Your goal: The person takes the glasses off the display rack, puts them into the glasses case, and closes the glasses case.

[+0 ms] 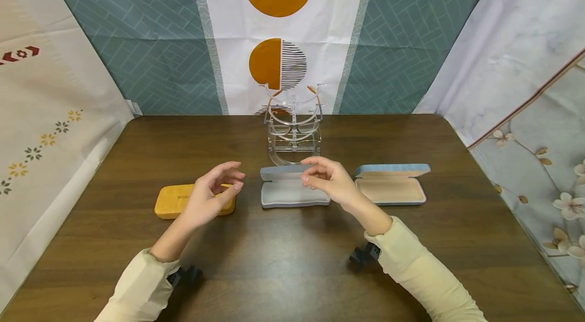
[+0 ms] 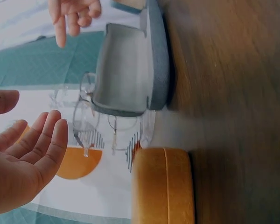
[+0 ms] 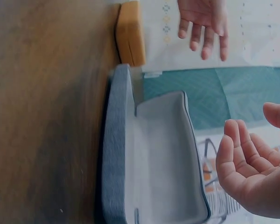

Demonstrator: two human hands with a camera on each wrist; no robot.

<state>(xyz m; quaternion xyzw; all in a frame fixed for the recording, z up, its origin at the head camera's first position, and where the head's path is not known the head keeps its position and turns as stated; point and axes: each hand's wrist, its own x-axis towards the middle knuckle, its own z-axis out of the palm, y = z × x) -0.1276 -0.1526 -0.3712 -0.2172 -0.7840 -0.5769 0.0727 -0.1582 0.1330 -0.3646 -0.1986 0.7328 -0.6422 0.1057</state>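
Observation:
My left hand (image 1: 212,195) hovers over the right part of a closed yellow glasses case (image 1: 173,201), fingers loosely bent around nothing. In the head view my right hand (image 1: 331,182) overlaps the right end of an open grey glasses case (image 1: 288,194), its fingers relaxed and free of any object. Both wrist views show the grey case with its lid raised and its pale lining bare. To the right lies an open blue glasses case (image 1: 390,192) with a beige lining. Behind the grey case stands a clear display rack (image 1: 294,149) with glasses (image 1: 292,129) on it.
The cases and rack stand on a brown wooden table (image 1: 283,271). A patterned teal and white cloth (image 1: 169,58) hangs behind it. Pale cloths (image 1: 493,78) hang along both sides. Small black wrist cameras (image 1: 365,253) sit under both cuffs.

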